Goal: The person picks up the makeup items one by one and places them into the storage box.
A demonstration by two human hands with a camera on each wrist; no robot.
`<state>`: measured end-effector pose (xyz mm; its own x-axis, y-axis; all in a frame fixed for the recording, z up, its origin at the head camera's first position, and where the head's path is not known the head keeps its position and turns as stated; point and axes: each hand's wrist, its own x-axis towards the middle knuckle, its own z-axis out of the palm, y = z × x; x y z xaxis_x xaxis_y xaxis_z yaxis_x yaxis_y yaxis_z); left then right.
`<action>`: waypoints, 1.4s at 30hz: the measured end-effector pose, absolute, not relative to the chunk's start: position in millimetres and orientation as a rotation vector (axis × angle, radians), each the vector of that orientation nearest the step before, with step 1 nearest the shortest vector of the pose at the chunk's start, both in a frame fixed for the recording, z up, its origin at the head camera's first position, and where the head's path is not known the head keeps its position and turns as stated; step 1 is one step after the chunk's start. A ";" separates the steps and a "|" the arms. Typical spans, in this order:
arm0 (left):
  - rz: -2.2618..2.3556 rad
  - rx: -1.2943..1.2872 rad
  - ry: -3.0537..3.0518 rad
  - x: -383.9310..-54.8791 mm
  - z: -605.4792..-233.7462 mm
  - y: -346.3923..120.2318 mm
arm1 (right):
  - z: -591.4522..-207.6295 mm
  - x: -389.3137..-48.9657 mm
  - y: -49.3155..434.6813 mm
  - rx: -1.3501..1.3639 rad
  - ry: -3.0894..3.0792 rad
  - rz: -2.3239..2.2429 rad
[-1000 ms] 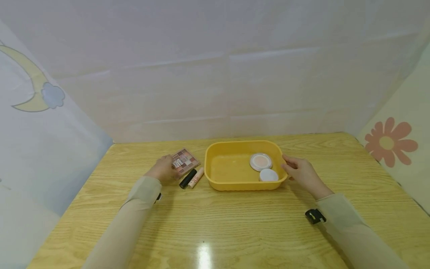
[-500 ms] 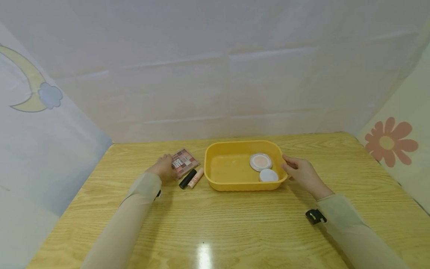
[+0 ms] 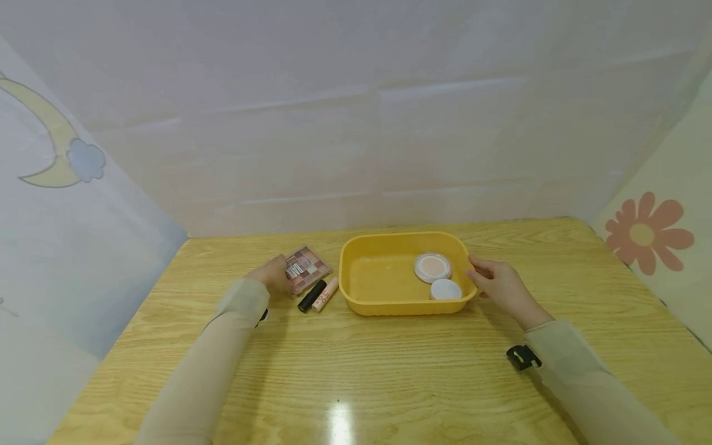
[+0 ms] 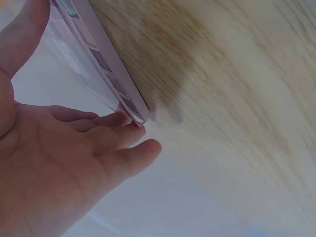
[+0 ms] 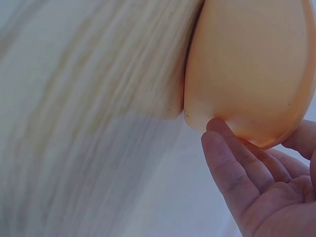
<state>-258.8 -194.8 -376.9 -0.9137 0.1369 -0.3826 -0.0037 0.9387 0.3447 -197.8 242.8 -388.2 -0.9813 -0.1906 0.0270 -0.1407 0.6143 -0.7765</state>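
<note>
My left hand [image 3: 274,275] holds the left side of an eyeshadow palette [image 3: 309,268] that lies on the table. In the left wrist view the thumb is at one end of the palette [image 4: 111,74] and the fingertips [image 4: 132,132] are at its far corner. On the other side, my right hand [image 3: 499,288] grips the right end of a yellow plastic basin [image 3: 367,305]. The right wrist view has the fingers against the basin's outer wall [image 5: 247,64], with the thumb up at its rim. Inside the basin are a round compact [image 3: 432,267] and a white round-lidded jar [image 3: 445,289].
A black lipstick tube [image 3: 312,296] and a pale pink tube [image 3: 325,294] lie side by side between the palette and the basin. All stand on a wood-grain table [image 3: 389,377], with a pale cloth backdrop [image 3: 356,136] behind it.
</note>
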 end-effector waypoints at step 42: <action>0.972 -0.174 2.978 -244.8 -362.6 -203.6 | -388.8 -197.5 244.1 -0.280 2.756 -1.345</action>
<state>-244.8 -203.6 -362.6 -0.9938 -0.1039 -0.0388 -0.1068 0.8020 0.5877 -197.5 244.1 -388.8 -0.9815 -0.1900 0.0238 -0.1357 0.6022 -0.7867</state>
